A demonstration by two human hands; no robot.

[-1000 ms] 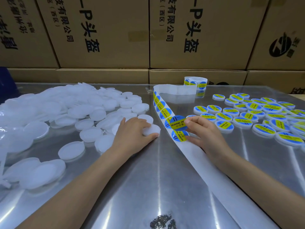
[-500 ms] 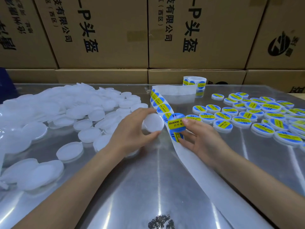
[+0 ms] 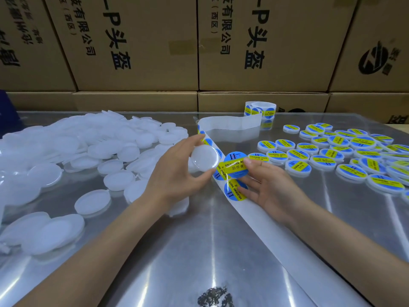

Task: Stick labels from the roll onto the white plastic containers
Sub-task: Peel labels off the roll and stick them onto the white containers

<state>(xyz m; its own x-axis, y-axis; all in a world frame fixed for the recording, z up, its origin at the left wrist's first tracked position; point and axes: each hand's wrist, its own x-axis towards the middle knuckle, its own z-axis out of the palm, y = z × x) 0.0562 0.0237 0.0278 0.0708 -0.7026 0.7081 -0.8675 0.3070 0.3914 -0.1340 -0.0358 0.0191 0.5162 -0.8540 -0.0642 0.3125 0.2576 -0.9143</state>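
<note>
My left hand point(image 3: 177, 173) grips a white container point(image 3: 204, 159) by its rim, lifted above the table point(image 3: 177, 251). My right hand point(image 3: 265, 187) pinches a peeled label point(image 3: 234, 166), its edge just beside the container. Backing strip point(image 3: 265, 229) lies beneath my right hand.

One round white container point(image 3: 204, 159) is up off the tabletop, tilted, its blank face toward the camera, gripped at the rim. Just right of it hangs a peeled label point(image 3: 235, 165), a blue disc with a yellow band reading SOLDERING PASTE, its left edge meeting the container. Below it another label point(image 3: 235, 191) sits on the white backing strip point(image 3: 265, 235), which runs back to the roll point(image 3: 260, 110) standing at the far edge. Blank containers point(image 3: 88, 156) pile up left; labelled ones point(image 3: 345, 156) spread out right.
</note>
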